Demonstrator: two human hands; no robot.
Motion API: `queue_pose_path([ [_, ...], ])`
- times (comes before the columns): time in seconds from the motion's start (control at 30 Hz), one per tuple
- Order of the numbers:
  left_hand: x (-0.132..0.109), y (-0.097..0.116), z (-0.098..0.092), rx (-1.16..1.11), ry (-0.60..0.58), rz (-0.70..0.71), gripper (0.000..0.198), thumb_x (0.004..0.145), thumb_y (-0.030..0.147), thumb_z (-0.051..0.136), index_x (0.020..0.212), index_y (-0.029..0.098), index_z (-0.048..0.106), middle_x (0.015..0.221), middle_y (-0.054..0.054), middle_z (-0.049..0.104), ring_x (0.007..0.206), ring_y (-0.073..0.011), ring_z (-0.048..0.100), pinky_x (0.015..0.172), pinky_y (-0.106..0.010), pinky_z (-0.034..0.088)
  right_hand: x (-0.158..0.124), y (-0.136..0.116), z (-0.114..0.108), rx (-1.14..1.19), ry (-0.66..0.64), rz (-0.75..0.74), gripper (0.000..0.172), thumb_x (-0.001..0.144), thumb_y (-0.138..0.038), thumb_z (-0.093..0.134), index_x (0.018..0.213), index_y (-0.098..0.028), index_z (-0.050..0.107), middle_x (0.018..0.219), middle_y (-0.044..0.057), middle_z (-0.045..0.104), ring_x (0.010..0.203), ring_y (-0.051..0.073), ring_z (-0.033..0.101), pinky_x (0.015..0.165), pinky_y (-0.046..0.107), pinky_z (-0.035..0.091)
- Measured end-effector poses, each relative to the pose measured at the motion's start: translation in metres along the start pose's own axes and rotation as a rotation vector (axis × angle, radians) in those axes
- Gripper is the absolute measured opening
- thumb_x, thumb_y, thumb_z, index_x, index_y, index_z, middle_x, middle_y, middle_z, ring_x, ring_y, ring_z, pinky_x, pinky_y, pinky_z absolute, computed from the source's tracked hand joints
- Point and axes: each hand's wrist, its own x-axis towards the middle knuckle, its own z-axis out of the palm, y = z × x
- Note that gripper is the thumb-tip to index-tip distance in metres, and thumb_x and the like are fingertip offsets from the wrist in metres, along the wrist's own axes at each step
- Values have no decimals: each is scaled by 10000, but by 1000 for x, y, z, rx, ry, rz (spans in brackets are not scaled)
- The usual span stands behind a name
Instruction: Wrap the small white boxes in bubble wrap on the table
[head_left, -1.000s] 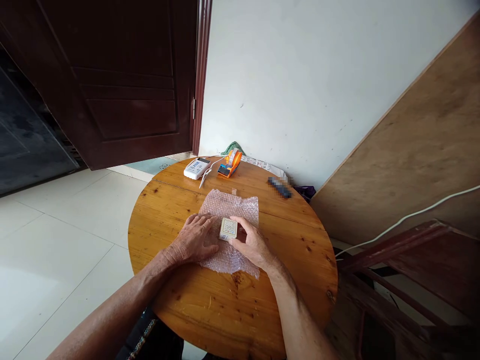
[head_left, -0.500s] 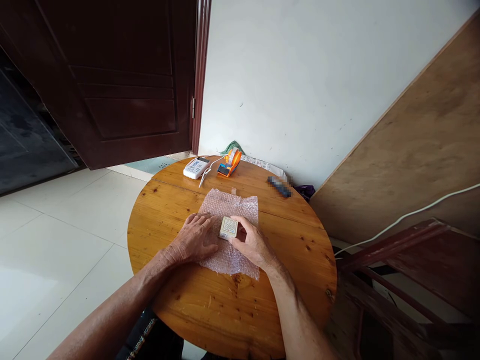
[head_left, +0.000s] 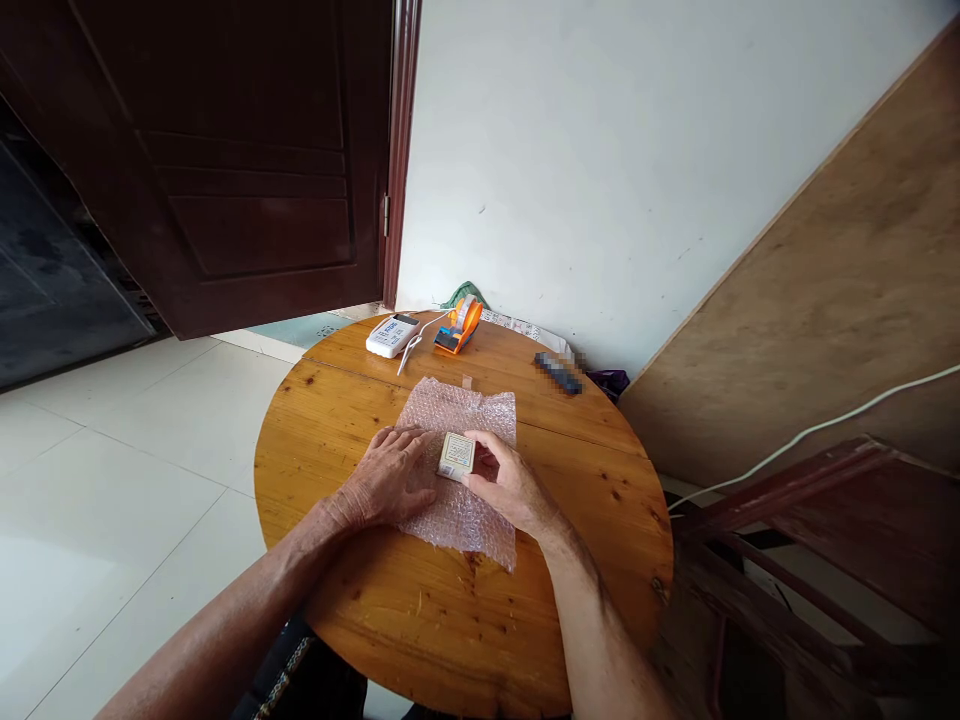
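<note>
A small cream-coloured box (head_left: 457, 455) with printed text sits on a sheet of bubble wrap (head_left: 461, 520). My right hand (head_left: 506, 485) grips the box at its right side, thumb at the near corner and forefinger at the far one. Its other fingers are partly hidden. Flat on the left part of the bubble wrap lies my left hand (head_left: 394, 475), fingers stretched out and thumb pointing toward the box without touching it.
The round wooden table (head_left: 322, 410) also bears a white power strip (head_left: 392, 336) with a cable, an orange tape dispenser (head_left: 460, 325) and a dark, pixelated object (head_left: 558, 373) toward the back. Behind it rises a white wall (head_left: 600, 150); a dark red door (head_left: 262, 200) stands at left.
Both hands and the box stay almost where they were. The near right corner of the bubble wrap has shifted slightly toward me.
</note>
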Motion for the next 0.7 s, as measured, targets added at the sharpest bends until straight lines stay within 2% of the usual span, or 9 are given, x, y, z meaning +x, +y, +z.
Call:
queue_pose_path([
  [0.17, 1, 1, -4, -60, 17, -6, 757, 730, 360, 730, 1402, 139, 460, 1420, -166, 530, 1324, -333, 461, 1141, -508, 306, 1, 2, 0, 4, 1, -1, 499, 708, -93, 624, 1183, -245, 593, 1088, 37, 712, 971, 208, 672, 899, 356, 527],
  [0.3, -11, 13, -24, -101, 17, 40, 614, 785, 375, 695, 1342, 187, 517, 1388, -134, 558, 1297, -309, 492, 1103, -509, 361, 1, 3, 0, 18, -29, -5, 523, 719, -104, 632, 1218, -243, 560, 1147, 49, 696, 1025, 219, 665, 946, 389, 510],
  [0.43, -34, 31, -41, 91, -47, 167, 425, 728, 264, 736, 1137, 217, 630, 1228, -95, 642, 1324, -333, 448, 1165, -609, 192, 0, 2, -2, 41, -44, -12, 560, 744, -147, 660, 1277, -242, 520, 1218, 71, 670, 1086, 235, 648, 985, 417, 488],
  [0.57, -44, 36, -30, 215, -47, 218, 218, 739, 159, 668, 951, 206, 649, 1109, -75, 668, 1237, -301, 509, 1177, -607, 153, -1, 5, 0, -8, -36, -6, 560, 738, -128, 655, 1270, -244, 525, 1208, 68, 672, 1088, 241, 640, 989, 431, 478],
  [0.63, -42, 35, -20, 249, -25, 253, 110, 751, 114, 619, 817, 202, 632, 997, -53, 681, 1136, -272, 560, 1174, -579, 186, 0, 7, 2, -17, -29, -18, 541, 739, -111, 647, 1251, -248, 539, 1216, 64, 672, 1098, 239, 637, 994, 428, 474],
  [0.7, -39, 36, -14, 237, 15, 288, 115, 740, 82, 587, 718, 195, 595, 881, -31, 670, 1000, -233, 595, 1158, -537, 245, -1, 9, 3, -3, -30, -28, 523, 750, -112, 645, 1244, -253, 550, 1224, 62, 671, 1105, 237, 635, 995, 422, 477],
])
